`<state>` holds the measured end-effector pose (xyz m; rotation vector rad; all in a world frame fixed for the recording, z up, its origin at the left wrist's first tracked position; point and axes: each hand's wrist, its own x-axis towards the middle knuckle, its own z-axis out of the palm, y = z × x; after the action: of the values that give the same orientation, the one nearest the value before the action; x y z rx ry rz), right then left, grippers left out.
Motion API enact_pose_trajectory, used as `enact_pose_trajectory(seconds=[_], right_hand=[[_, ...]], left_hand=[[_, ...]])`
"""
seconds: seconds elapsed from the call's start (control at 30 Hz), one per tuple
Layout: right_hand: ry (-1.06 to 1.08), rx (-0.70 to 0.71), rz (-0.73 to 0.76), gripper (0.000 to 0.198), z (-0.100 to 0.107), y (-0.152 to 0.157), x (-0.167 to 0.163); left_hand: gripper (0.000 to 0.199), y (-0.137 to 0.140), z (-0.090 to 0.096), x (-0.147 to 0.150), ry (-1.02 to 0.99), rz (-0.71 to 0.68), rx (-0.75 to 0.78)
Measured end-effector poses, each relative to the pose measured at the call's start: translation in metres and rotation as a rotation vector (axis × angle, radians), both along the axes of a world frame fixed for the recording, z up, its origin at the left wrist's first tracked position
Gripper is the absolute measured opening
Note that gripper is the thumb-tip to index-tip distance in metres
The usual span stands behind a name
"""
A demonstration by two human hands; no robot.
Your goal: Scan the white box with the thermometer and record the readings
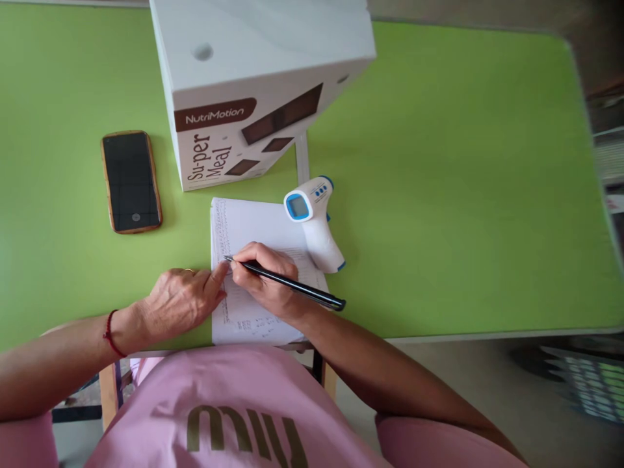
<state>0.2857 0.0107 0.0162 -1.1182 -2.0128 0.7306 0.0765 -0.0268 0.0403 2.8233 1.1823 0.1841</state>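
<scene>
A black pen [292, 284] is pinched in my right hand [268, 276]. Its tip meets the sheet of paper [258, 224] near the left edge, beside a column of small handwriting. My left hand [180, 299] rests on the table at the paper's left edge, its index finger stretched onto the sheet close to the pen tip. That hand holds nothing, and its other fingers are bent and partly hidden. A white and blue infrared thermometer [314, 224] lies over the paper's right side. More small writing shows on the lower part of the sheet.
A large white box [219, 143] with brown print stands behind the paper. To its left lies a phone [132, 182] in a brown case. Everything rests on a green table [463, 182]. A basket [589, 383] is on the floor at right.
</scene>
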Motion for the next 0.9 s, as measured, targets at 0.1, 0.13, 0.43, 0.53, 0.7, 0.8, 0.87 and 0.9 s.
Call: enact_pose_trajectory(seconds=[0.1, 0.13, 0.43, 0.53, 0.7, 0.8, 0.87, 0.9], right_hand=[[0.008, 0.019, 0.004, 0.016, 0.0000, -0.0003, -0.0002], [0.005, 0.017, 0.002, 0.016, 0.0001, -0.0005, -0.0005], [-0.006, -0.001, -0.016, 0.018, 0.0011, -0.0018, -0.0018], [-0.004, 0.019, -0.008, 0.018, 0.0023, -0.0016, -0.0014], [-0.028, -0.025, -0.005, 0.017, 0.0019, -0.0013, 0.0002], [-0.022, -0.028, -0.019, 0.016, 0.0002, -0.0011, 0.0007], [-0.030, -0.020, -0.037, 0.016, -0.0006, -0.0010, 0.0004], [-0.037, -0.014, -0.040, 0.017, -0.0007, -0.0010, 0.0001]], left_hand=[[0.031, -0.0003, -0.0003, 0.0002, -0.030, -0.008, 0.022], [0.031, -0.0004, -0.0004, 0.0002, -0.031, -0.008, 0.019], [0.030, 0.0003, -0.0004, 0.0009, -0.058, -0.005, 0.021], [0.031, 0.0001, 0.0004, 0.0004, -0.036, 0.000, -0.008], [0.036, -0.0012, -0.0009, -0.0014, -0.044, 0.006, -0.062], [0.038, -0.0010, -0.0021, -0.0016, -0.056, 0.014, -0.088], [0.038, -0.0007, -0.0025, -0.0014, -0.055, 0.018, -0.091], [0.037, -0.0006, -0.0026, -0.0012, -0.054, 0.017, -0.086]])
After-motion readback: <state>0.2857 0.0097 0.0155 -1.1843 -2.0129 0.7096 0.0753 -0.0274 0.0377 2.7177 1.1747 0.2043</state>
